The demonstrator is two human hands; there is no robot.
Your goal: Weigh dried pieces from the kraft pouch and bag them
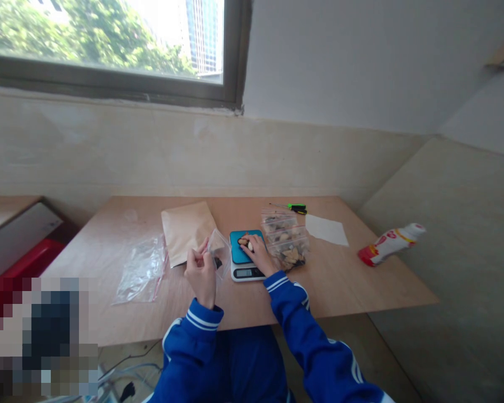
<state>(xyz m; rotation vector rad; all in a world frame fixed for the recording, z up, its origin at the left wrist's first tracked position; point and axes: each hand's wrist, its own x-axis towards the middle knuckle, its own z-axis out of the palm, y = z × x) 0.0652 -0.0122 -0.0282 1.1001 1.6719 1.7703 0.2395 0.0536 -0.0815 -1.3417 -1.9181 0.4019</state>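
Observation:
My left hand [201, 271] is closed in a pinch on the top edge of a small clear zip bag [219, 246], which has a dark piece in its lower part. My right hand [256, 252] is over the blue platform of a digital kitchen scale [235, 254], its fingers curled round small brown and whitish pieces [244, 242] whose kind I cannot make out. Numbers on the scale's display [246, 273] are too small to read. Right of the scale lie several filled zip bags [292, 254], overlapping, with dried brown and tan pieces inside.
A brown paper bag [185, 224] lies flat behind my left hand. Left of it are empty clear bags [138, 271]. Screwdrivers [296, 207] and a white paper sheet [327, 230] lie toward the back right. A red-and-white bottle [390, 244] is near the table's right edge.

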